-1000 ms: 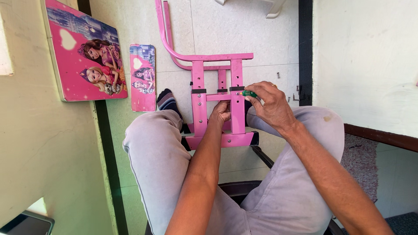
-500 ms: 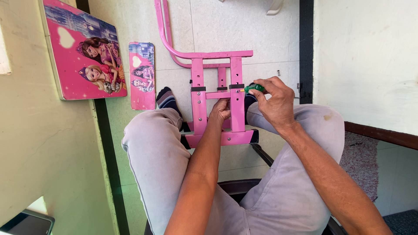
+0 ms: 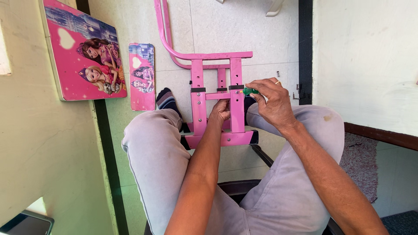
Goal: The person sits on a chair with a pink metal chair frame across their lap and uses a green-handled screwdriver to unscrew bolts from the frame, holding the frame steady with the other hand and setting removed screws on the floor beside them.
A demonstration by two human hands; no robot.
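A: The pink metal frame (image 3: 217, 100) is standing on the tiled floor (image 3: 261, 35) between the person's knees, its curved tube running up toward the floor's far edge. Going left to right: a large pink picture panel (image 3: 82, 52) is leaning at the floor's left edge against the wall, a narrower pink panel (image 3: 142, 76) is lying just beside it, then comes the frame, and loose screws (image 3: 278, 74) are lying near the dark strip at the floor's right edge.

B: And the hands?

A: The left hand (image 3: 221, 111) is curling shut around the short crossbar between the two uprights, steadying it from below. The right hand (image 3: 270, 102) is pinching a green-handled screwdriver (image 3: 250, 92), fingers pressed together round the handle, a ring showing on one finger.

B: Where is the frame sitting relative to that grip?

A: Just to the left of it. The driver is lying roughly level, its tip meeting the outer face of the right upright beside the black band; I cannot tell whether it is seated in a screw head.

B: How should the turning be done well?

A: I am judging that the shaft should be staying square to the upright, with steady inward pressure, while the left hand is bracing the crossbar so the frame is not twisting. A slanted driver would probably be slipping off.
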